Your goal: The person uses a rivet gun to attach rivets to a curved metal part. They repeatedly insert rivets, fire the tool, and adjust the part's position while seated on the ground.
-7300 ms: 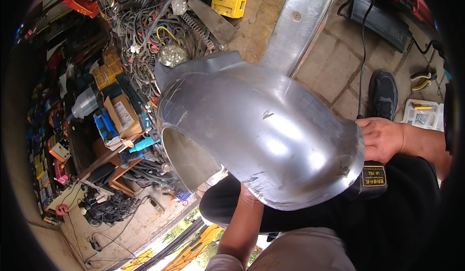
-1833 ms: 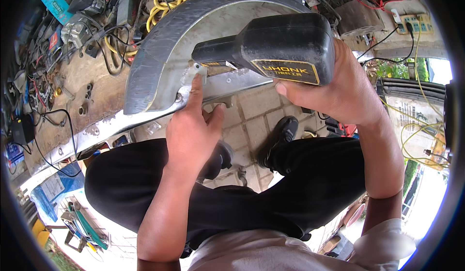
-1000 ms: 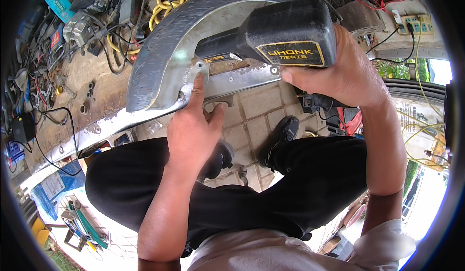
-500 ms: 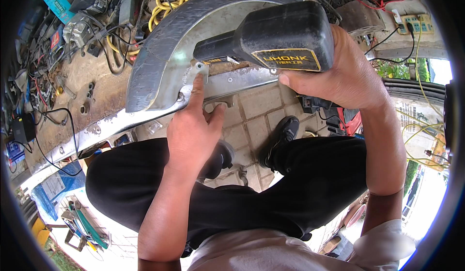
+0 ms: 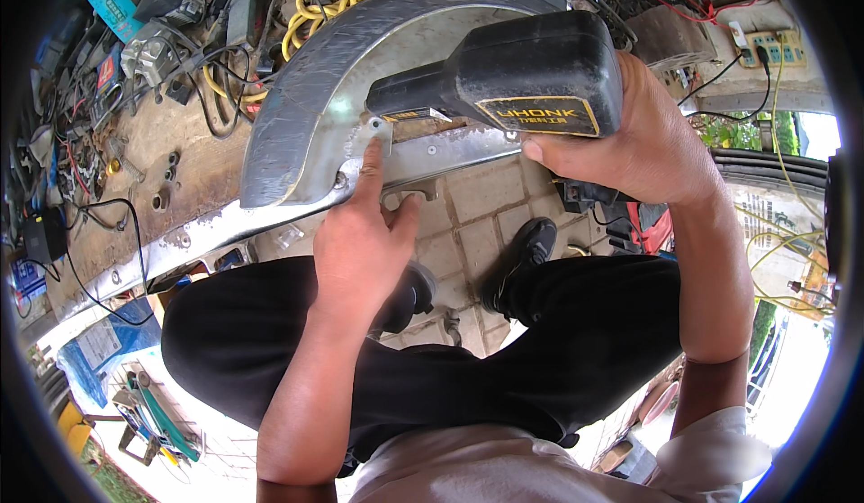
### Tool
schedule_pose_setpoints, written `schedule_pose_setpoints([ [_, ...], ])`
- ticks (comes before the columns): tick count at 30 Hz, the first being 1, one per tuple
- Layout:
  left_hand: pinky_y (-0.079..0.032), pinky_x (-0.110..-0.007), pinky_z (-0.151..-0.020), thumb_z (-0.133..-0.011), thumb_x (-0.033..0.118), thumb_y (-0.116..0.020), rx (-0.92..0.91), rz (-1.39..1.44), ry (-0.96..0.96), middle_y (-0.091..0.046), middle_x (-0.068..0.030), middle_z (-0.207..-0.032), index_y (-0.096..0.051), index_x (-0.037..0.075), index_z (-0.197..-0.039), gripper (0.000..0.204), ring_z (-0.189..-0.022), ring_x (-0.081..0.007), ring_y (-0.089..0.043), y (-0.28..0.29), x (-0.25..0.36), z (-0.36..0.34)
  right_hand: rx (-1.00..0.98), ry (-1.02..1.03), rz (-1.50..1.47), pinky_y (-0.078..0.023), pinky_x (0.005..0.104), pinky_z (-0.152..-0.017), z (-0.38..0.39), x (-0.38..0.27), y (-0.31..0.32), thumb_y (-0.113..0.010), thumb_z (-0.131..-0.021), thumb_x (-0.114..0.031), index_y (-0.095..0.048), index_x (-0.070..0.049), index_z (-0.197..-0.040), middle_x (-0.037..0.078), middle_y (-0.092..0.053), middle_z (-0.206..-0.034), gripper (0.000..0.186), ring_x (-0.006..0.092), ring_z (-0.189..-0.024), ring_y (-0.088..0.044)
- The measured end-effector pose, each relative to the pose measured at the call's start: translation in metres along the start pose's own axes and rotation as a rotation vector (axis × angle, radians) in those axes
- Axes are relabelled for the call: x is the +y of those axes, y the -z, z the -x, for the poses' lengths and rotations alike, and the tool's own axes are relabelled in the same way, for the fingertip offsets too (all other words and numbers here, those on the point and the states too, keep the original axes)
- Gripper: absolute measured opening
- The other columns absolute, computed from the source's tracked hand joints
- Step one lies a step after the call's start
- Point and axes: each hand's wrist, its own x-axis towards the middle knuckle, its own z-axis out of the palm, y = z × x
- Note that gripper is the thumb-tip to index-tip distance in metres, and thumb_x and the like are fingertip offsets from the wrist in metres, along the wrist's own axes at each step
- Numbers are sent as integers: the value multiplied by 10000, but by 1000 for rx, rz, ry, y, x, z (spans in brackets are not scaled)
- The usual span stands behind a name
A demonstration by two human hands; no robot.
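Note:
A curved grey guard, scuffed along its wide rim, lies across the near edge of the workbench. My left hand reaches it from below. Its index finger is stretched out, with the tip against a small holed tab by the guard's inner corner, and the thumb stands apart; its other fingers are curled and partly hidden. My right hand is closed round a black cordless power tool above the guard. The tool's working end is out of sight. A patch of light falls on the guard beside the tool's narrow part.
Cables, a yellow coil and loose parts crowd the workbench. A power strip sits at the far right. Below the bench are paving, my knees and shoes; a green-handled tool lies lower left.
The guard, the power tool and the bench have shifted slightly to the right in view. My hands keep the same pose on the guard and the tool.

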Motion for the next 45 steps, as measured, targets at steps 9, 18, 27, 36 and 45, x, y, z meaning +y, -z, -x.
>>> schedule_pose_setpoints([
  [9, -567, -408, -624, -857, 272, -718, 3, 22, -11, -647, -84, -615, -462, 62, -1488, 713, -584, -290, -680, -1, -1, 0, 2, -43, -11, -484, 299, -695, 1, -1, 0, -761, -720, -131, -640, 9, -1078, 44, -629, -810, 403, 127, -726, -561],
  [18, -496, -326, -621, -894, 208, -707, -6, 37, -1, -575, -66, -579, -392, 86, -1542, 731, -528, -164, -558, -2, -1, 1, 34, -40, 13, -489, 314, -706, 2, -1, -2, -769, -708, -149, -641, 9, -1049, 58, -629, -799, 397, 148, -725, -574],
  [27, -565, -392, -618, -865, 276, -718, 2, -7, -25, -640, -84, -613, -440, 50, -1499, 728, -580, -282, -678, -2, -2, 1, 21, -40, 32, -496, 326, -740, 2, -4, -1, -764, -700, -153, -640, -5, -1077, 68, -634, -840, 424, 164, -763, -580],
  [36, -569, -398, -630, -873, 278, -704, -8, -8, -14, -647, -92, -615, -435, 56, -1504, 721, -587, -290, -683, -1, -1, 1, -2, -74, 5, -501, 320, -751, 2, -4, -1, -764, -707, -151, -641, -14, -1090, 61, -643, -840, 425, 159, -763, -586],
  [45, -571, -407, -645, -870, 275, -703, -14, -8, -4, -649, -102, -624, -430, 60, -1508, 726, -593, -299, -683, 0, 0, 1, 19, -69, 5, -504, 318, -751, 2, -4, -2, -766, -705, -150, -640, -12, -1080, 63, -648, -841, 418, 151, -769, -591],
])
